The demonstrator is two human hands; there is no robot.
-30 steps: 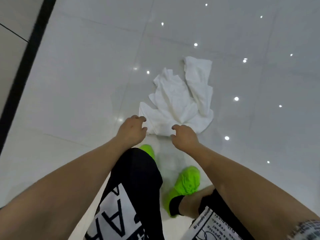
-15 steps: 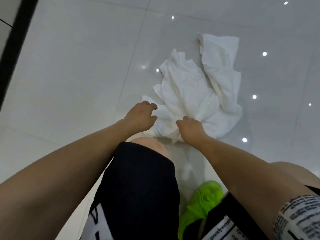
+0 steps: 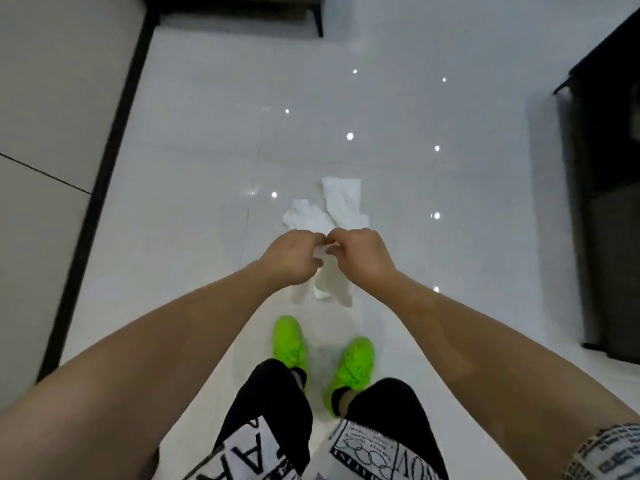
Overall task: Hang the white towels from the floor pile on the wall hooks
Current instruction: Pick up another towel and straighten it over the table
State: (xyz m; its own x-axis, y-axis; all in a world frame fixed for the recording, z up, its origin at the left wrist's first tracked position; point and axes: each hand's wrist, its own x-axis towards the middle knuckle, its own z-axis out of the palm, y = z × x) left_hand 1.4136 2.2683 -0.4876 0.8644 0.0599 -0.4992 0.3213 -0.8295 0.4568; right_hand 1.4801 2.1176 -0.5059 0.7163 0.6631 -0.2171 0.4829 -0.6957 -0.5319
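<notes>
Head view: white towel (image 3: pixel 330 284) held up off the floor, top edge pinched between both hands, rest hanging down in a limp fold. Left hand (image 3: pixel 292 259) and right hand (image 3: pixel 363 254) meet knuckle to knuckle above it, fingers curled tight round the cloth. Just beyond the held towel, floor pile (image 3: pixel 329 211) of white towels lies crumpled on the glossy tiles (image 3: pixel 207 168). Nearer than the towel, two green shoes (image 3: pixel 289 342), black printed shorts (image 3: pixel 270 410). Dark cabinet (image 3: pixel 609 202) well right of the towel.

One white towel (image 3: pixel 331 284) hangs limp — remaining pile (image 3: pixel 329 211) crumpled on floor.
</notes>
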